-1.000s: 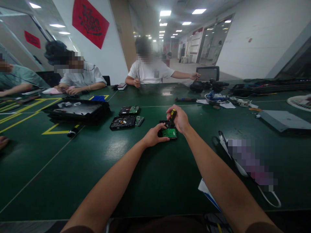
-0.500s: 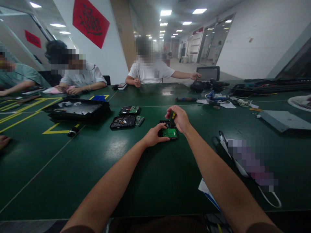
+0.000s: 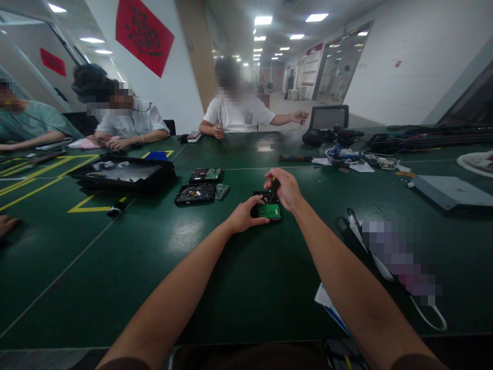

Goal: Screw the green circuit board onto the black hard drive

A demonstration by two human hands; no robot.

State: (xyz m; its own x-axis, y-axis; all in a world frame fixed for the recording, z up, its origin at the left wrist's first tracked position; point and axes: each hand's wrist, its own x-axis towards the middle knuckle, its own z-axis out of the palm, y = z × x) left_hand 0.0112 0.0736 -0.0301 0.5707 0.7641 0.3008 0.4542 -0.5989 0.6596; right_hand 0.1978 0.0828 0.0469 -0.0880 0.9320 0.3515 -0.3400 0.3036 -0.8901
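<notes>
A hard drive with a green circuit board (image 3: 269, 211) lies flat on the table in front of me. My left hand (image 3: 246, 214) grips its left side, thumb along the near edge and fingers at the far side. Over the drive's far part, my right hand (image 3: 284, 188) is closed around a screwdriver (image 3: 275, 184) with a yellow and black handle. The tool points down at the drive; its tip is too small to make out. To the left lie two more hard drives, one nearer (image 3: 194, 194) and one farther (image 3: 206, 174), beside a loose circuit board (image 3: 222, 191).
A black tray (image 3: 123, 172) stands on the left, with a dark cylinder (image 3: 116, 208) before it. On the right are a pouch with a strap (image 3: 396, 262), a grey metal box (image 3: 450, 191) and a cable bundle (image 3: 341, 155). Several people sit across the green table (image 3: 154, 277).
The screwdriver handle has turned slightly in my right hand, which has barely shifted. My left hand and the drive stay put. The person opposite has drawn an outstretched hand back from the dark object.
</notes>
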